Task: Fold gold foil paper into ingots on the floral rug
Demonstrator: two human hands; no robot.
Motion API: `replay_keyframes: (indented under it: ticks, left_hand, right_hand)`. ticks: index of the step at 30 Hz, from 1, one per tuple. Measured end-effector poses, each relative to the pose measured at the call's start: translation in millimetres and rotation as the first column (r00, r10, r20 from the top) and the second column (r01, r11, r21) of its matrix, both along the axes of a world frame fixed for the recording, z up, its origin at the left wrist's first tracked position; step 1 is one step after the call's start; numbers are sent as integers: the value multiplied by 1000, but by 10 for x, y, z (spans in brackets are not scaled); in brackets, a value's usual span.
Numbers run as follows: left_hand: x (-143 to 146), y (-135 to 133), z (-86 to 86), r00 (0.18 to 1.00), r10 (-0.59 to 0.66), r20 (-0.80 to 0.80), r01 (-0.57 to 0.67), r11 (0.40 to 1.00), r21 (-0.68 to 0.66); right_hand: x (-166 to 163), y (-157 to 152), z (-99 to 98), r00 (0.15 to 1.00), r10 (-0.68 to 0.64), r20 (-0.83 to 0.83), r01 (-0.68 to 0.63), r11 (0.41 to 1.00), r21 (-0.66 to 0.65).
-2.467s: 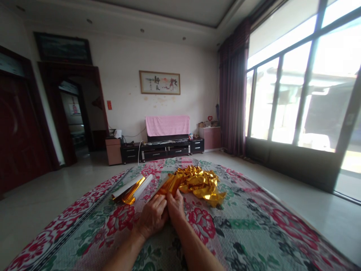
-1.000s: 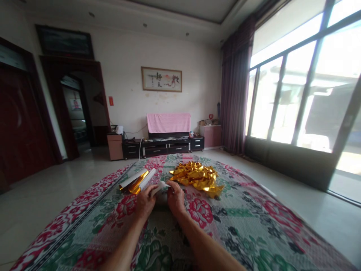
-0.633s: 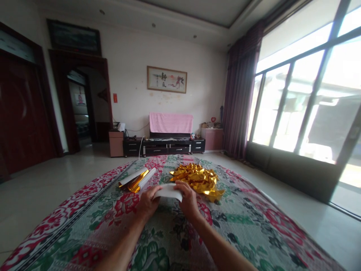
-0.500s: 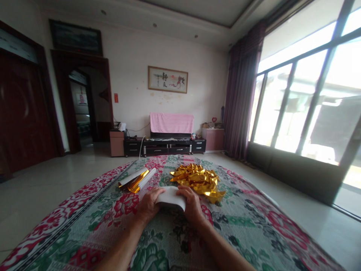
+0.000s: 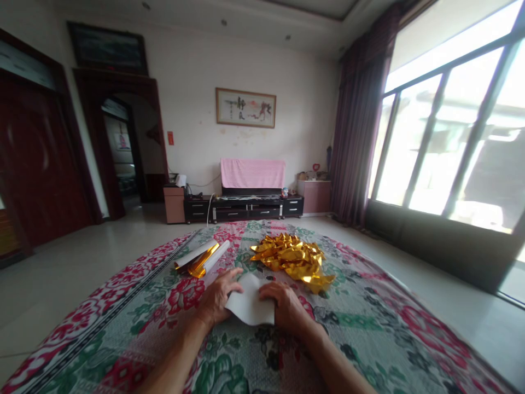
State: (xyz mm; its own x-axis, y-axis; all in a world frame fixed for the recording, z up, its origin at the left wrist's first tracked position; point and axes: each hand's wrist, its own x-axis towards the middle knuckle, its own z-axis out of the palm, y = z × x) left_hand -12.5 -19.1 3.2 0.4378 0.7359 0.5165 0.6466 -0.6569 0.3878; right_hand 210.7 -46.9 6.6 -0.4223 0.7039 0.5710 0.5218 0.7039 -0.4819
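A small white sheet of paper [image 5: 251,301] is bent between my hands, low over the patterned cloth. My left hand [image 5: 219,298] holds it by its left edge; the thumb lies at the edge and the index finger is raised apart from it. Its lower fingers are hidden. On the opposite side, my right hand [image 5: 285,306] grips the paper, thumb and fingers curled over the right edge. Beyond the right hand lies a heap of shiny folded gold foil pieces [image 5: 293,257]. Gold-and-white rolled sheets [image 5: 205,260] rest past my left hand.
A flowered red, green and grey cloth [image 5: 164,334] covers the round surface before me. Farther back, a low black cabinet [image 5: 235,213] stands against the wall beneath a pink cloth [image 5: 252,172]. Large windows [image 5: 426,142] and a purple curtain [image 5: 356,120] are at right.
The paper's near edge has dropped and its white upper face shows more broadly. My left index finger has lifted away from the paper. The camera view has tilted slightly downward.
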Motion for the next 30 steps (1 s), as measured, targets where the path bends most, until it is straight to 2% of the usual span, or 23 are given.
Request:
replay_keyframes:
  ticks: [4, 9, 12, 14, 17, 20, 24, 27, 30]
  left_hand:
    - [15, 0, -9, 992, -123, -33, 121, 991, -56]
    - [41, -58, 58, 994, -103, 28, 105, 992, -63]
    - [47, -80, 106, 990, -69, 124, 88, 984, -155]
    - [45, -86, 138, 985, -41, 168, 81, 968, -238]
    - [50, -76, 161, 987, -11, 160, 60, 951, -304]
    - [89, -38, 132, 990, 95, 100, -63, 957, -282]
    - [188, 35, 36, 969, 243, 51, -227, 951, -208]
    - [252, 80, -43, 952, 306, 33, -302, 949, -89]
    - [276, 95, -95, 963, 264, 52, -262, 964, -33]
  right_hand:
    - [31, -38, 8, 1000, 11, 27, -10, 999, -33]
    - [73, -95, 121, 997, 48, 67, -42, 995, -88]
    - [88, -115, 205, 996, 70, 60, -61, 989, -136]
    - [90, -112, 224, 999, 34, 41, -26, 985, -170]
    - [77, -72, 170, 996, -90, 8, 90, 978, -190]
    - [34, -9, 71, 968, -249, 14, 249, 960, -126]
    - [-48, 33, 12, 902, -431, 19, 432, 900, -62]
    - [-80, 36, 2, 886, -464, 5, 464, 886, -6]
    - [-75, 70, -64, 902, -431, -25, 432, 902, 22]
